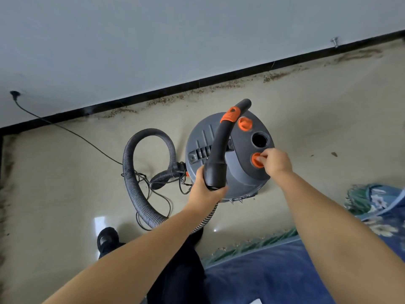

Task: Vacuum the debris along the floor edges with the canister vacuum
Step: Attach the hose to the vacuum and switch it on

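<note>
A grey canister vacuum [241,178] stands on the beige floor, seen from above. My left hand [206,187] grips the black curved hose handle [221,150], which has an orange band and points toward the wall. The ribbed grey hose [135,176] loops to the left of the canister. My right hand [277,161] pinches the nearer orange knob [256,161] on the lid. A second orange knob [245,123] and a round dark opening [259,140] sit farther on the lid. Brown debris [230,84] lines the floor along the black baseboard [175,88].
A black power cord [65,130] runs from a wall plug [15,94] across the floor to a tangle by the canister. A blue floral bedspread [274,266] fills the lower right. My black shoe [107,238] is at the lower left. Dirt also lines the left floor edge [6,172].
</note>
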{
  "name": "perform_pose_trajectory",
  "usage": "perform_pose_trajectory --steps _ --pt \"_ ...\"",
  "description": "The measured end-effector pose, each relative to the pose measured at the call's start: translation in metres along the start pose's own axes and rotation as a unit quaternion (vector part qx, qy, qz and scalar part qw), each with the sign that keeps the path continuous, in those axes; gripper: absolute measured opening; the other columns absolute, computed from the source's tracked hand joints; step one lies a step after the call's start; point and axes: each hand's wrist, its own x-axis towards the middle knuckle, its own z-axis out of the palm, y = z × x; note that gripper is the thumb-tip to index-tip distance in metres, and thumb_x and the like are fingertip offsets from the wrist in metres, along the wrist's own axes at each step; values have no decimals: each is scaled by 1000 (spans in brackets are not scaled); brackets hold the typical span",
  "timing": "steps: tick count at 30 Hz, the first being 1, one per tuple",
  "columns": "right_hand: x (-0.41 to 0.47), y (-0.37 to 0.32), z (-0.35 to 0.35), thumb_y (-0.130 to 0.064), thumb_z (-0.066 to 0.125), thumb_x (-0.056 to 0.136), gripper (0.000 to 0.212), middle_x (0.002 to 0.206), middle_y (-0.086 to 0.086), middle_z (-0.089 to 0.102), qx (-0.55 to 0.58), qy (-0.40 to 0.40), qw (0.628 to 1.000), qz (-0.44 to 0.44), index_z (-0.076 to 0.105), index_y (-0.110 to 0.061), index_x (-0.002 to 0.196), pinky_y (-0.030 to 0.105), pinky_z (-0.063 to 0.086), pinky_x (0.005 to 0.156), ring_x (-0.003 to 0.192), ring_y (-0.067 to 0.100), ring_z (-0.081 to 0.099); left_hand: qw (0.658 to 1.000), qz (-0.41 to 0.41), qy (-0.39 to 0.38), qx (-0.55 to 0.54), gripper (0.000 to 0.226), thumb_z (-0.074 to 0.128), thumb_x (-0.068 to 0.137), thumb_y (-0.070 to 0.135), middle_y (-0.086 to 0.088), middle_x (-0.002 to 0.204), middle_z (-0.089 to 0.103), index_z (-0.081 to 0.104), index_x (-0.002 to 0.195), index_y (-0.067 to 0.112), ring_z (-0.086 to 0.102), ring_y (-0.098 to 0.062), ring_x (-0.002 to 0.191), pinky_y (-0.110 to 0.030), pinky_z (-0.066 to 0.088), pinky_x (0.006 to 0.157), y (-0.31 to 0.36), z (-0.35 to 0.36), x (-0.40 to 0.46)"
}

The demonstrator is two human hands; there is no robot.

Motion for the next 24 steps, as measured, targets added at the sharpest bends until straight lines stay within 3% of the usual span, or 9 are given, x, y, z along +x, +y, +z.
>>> perform_pose_trajectory --steps 5,7,10,12,14,16,18,21,24 --pt "-4 -13 -7 -19 56 93 25 113 20 64 -16 -41 997 58 68 -3 107 34 44 83 106 37 58 1000 19 9 1 61 73 75 12 7 92 54 36 119 34 58 -9 77 -21 52 61 3 -12 0" --pt "-11 -29 -15 -22 50 95 29 108 22 65 11 -50 997 63 67 2 101 33 44 79 102 38 58 1000 25 3 13 63 73 75 13 6 92 54 35 121 33 57 -8 76 -18 49 60 6 -20 0" --pt "-30 -76 -35 -37 38 98 41 94 18 64 237 -16 969 60 62 -5 93 33 43 71 90 32 59 998 28 -5 48 67 72 76 18 10 91 55 33 127 35 57 -8 76 -16 45 56 15 -28 -3" --pt "-40 -117 -51 -50 36 96 48 107 11 65 414 -31 906 87 59 -11 112 36 49 87 98 26 61 996 34 -4 78 67 69 77 24 15 90 57 30 128 41 57 -3 76 -15 43 54 24 -32 -7" --pt "-54 -156 -66 -54 49 89 56 113 10 64 485 -62 868 89 53 -10 123 43 51 91 103 27 63 993 53 10 100 67 67 77 25 8 94 62 29 131 38 59 -8 77 -24 49 61 33 -38 -11" --pt "-68 -192 -75 -48 61 84 61 110 11 63 471 -76 875 83 46 -7 127 46 52 90 103 29 62 989 87 39 113 67 66 79 26 5 94 63 27 132 36 61 -13 77 -29 53 63 44 -50 -16" --pt "-82 -230 -79 -36 65 84 50 91 8 63 469 -41 880 61 44 -7 119 41 55 82 87 26 65 983 129 70 109 65 67 80 28 12 90 60 26 130 40 62 -13 77 -29 53 63 55 -71 -22" --pt "-108 -295 -83 -9 58 85 12 61 3 50 529 0 848 -27 47 -9 90 27 47 50 47 18 53 979 166 97 64 64 68 81 25 14 86 59 27 126 44 66 -22 78 -42 57 68 70 -113 -32" --pt "-133 -366 -81 -4 53 82 12 53 1 48 548 -100 824 -101 46 -11 76 21 38 43 36 14 43 971 173 167 9 64 72 77 29 21 93 57 29 121 43 65 -18 86 -34 56 73 78 -170 -40"
